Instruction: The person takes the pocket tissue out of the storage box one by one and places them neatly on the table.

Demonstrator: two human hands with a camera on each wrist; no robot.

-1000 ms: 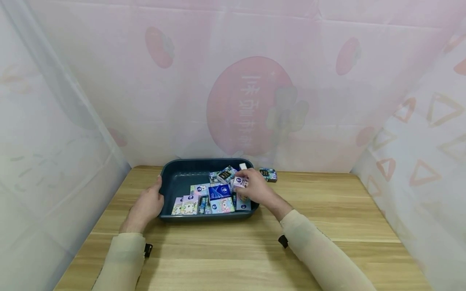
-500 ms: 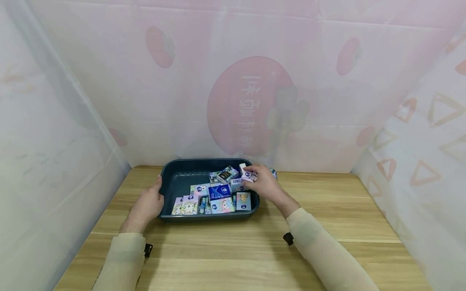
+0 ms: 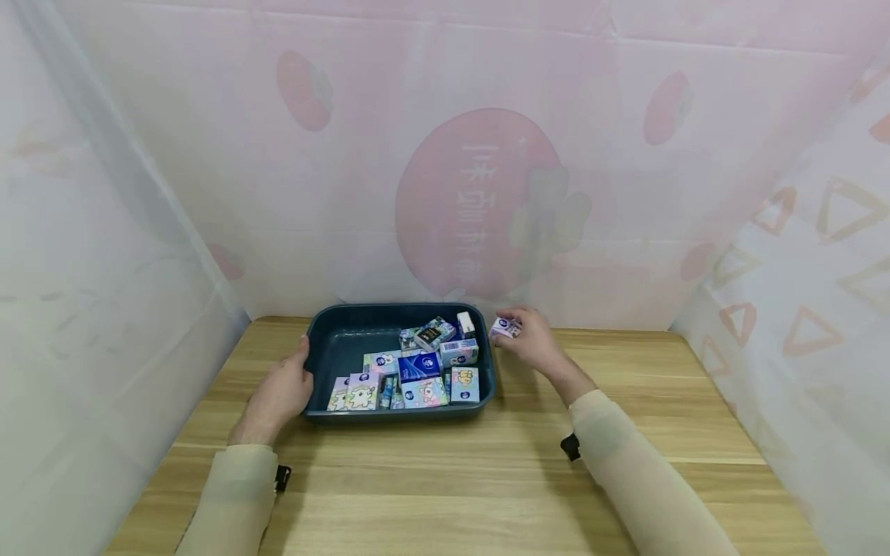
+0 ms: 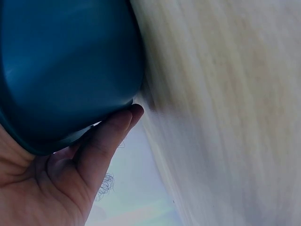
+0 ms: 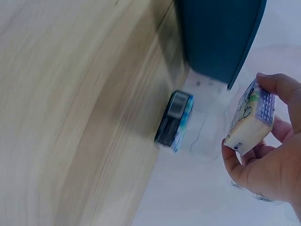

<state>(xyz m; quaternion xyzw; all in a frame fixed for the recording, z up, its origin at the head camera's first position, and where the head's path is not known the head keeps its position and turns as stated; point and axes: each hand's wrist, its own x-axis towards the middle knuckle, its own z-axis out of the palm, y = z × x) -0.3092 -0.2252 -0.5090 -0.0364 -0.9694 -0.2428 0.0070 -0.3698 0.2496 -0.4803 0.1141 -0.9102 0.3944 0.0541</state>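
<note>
My left hand [image 3: 276, 390] rests against the left end of a dark teal plastic tub [image 3: 341, 415]. In the left wrist view, its fairly straight fingers [image 4: 106, 141] touch the tub's outer wall below the rim. My right hand [image 3: 538, 344] pinches a small purple-and-white pocket tissue pack [image 3: 505, 328] between thumb and fingers, just outside the tub's right end. In the right wrist view this tissue pack [image 5: 251, 117] is tilted and held above the table. Inside the tub, several similar packs lie in a heap, among them a blue one [image 3: 420, 366].
One dark pack with a blue-green side [image 5: 174, 120] lies on the wooden table [image 3: 431, 486] beside the tub's right end; in the head view the right hand hides it. Pale printed sheets [image 3: 348, 193] stand behind the table and at both sides.
My right hand has lifted the purple-and-white tissue pack out of the tub and carried it right, past the rim. The left hand and the tub have stayed in place.
</note>
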